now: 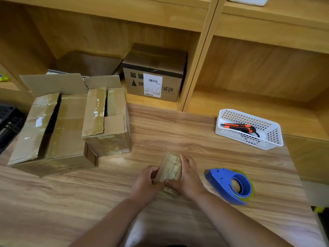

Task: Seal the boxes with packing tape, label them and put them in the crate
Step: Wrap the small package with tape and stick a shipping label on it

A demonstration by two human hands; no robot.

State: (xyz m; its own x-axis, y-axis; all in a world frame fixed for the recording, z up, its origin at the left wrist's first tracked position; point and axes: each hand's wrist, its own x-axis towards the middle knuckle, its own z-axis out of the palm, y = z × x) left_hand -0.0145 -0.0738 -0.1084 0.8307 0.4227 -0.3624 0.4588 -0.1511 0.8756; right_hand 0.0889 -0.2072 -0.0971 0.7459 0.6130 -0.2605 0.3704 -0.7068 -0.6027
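A small tape-covered cardboard box (170,168) is tilted up off the wooden table (178,132) near its front middle. My left hand (147,182) grips its left edge and my right hand (187,177) grips its right side, thumb underneath. A blue tape dispenser (229,184) lies on the table just right of my right hand. Two larger cardboard boxes sit at the left with loose flaps: a big one (51,132) and a smaller one (108,120) beside it. A sealed box with a white label (153,73) stands in the shelf behind.
A white perforated basket (249,129) holding an orange and black utility knife (238,127) sits at the table's right rear. Wooden shelving (201,50) rises behind the table. A dark crate-like object (8,120) shows at the far left edge.
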